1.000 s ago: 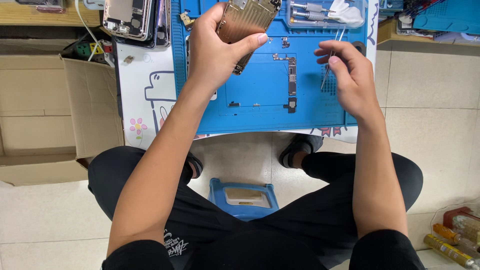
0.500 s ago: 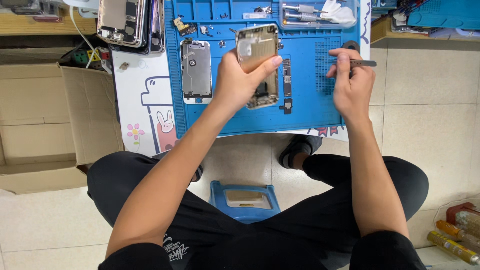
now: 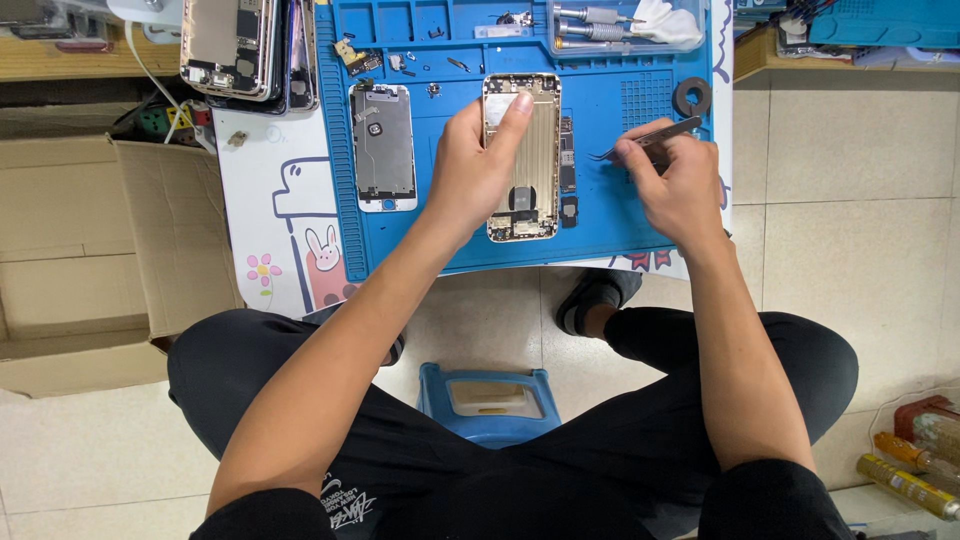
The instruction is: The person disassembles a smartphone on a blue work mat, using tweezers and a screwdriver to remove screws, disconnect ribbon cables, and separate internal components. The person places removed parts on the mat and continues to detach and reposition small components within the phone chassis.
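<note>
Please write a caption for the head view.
Left hand steadies an opened phone housing while right hand holds tweezers.

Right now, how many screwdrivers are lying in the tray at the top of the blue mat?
2. One screwdriver lies at the tray's top edge, and a second screwdriver sits just below it, both beside the white cloth. A third may lie under them, partly hidden.

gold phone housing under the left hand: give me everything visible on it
The gold phone housing is an opened rear shell, metal by its look, lying flat and lengthwise on the blue work mat, inside facing up. Small dark components sit at its lower end and along its right edge. The left hand rests on its left side, forefinger pressing the upper part.
</note>
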